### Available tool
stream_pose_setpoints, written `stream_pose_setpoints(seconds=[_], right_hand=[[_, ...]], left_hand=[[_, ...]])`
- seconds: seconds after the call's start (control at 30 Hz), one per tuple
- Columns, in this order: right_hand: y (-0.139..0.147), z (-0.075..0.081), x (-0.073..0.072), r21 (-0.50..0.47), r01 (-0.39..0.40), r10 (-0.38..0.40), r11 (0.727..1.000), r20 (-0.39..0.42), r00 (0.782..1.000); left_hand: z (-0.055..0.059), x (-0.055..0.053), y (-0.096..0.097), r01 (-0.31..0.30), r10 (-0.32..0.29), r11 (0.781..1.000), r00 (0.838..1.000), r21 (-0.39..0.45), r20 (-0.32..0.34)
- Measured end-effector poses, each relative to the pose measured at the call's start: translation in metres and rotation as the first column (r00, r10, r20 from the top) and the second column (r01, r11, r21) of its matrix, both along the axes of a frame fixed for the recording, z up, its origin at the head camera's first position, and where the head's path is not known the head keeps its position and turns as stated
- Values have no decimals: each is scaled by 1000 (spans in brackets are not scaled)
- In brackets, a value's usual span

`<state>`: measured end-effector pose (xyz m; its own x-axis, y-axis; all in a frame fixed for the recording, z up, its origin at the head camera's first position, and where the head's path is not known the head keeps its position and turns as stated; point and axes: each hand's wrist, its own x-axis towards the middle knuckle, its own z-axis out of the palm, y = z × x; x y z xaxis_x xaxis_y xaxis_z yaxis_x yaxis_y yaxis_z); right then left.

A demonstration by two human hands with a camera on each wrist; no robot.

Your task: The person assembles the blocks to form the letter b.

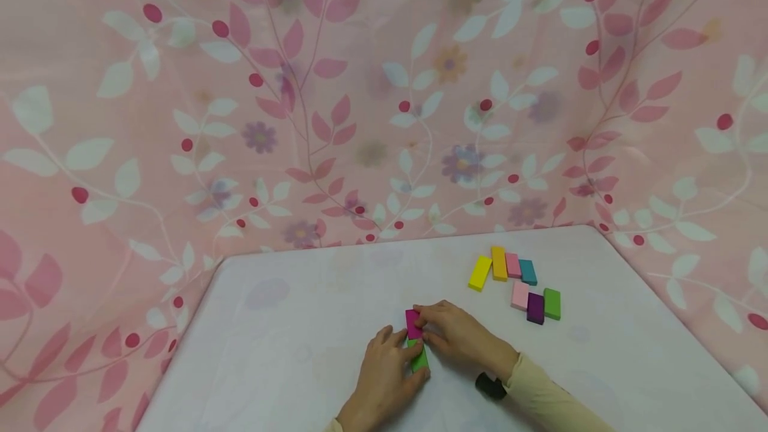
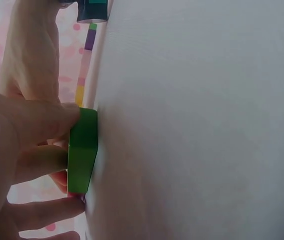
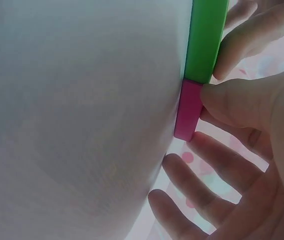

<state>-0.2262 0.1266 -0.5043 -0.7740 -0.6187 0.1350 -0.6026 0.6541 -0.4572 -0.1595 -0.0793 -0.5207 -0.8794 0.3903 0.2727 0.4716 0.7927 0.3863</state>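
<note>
On the table's near middle, a green block [image 1: 418, 357] and a magenta block [image 1: 413, 324] lie end to end in one line. My left hand [image 1: 387, 369] pinches the green block, its thumb at the near end and a finger over the top. In the left wrist view the green block [image 2: 83, 150] hides most of the magenta one. The right hand [image 1: 459, 332] holds the magenta block between thumb and finger around its far part. In the right wrist view the two blocks' ends meet, and the thumb lies on the magenta block [image 3: 188, 110] near that joint.
Toward the back right lie a yellow block [image 1: 480, 273], an orange block [image 1: 499, 263], a pink block [image 1: 513, 265], a teal block [image 1: 528, 272], a light pink block [image 1: 520, 295], a purple block [image 1: 536, 308] and another green block [image 1: 552, 304]. Floral cloth [image 1: 384, 119] hangs behind the white table [image 1: 270, 339].
</note>
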Motion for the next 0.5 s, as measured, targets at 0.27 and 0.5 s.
stream_pose_setpoints(seconds=[0.27,0.5], right_hand=[[-1,0,3,11,-18,18,1000,-19,1000],[-2,2,2,6,-21,21,1000,-21,1000]], left_hand=[[0,1,-4,14,-13,1000,1000,3,-17],[0,-2,-6,32,-32,998,999,53,2]])
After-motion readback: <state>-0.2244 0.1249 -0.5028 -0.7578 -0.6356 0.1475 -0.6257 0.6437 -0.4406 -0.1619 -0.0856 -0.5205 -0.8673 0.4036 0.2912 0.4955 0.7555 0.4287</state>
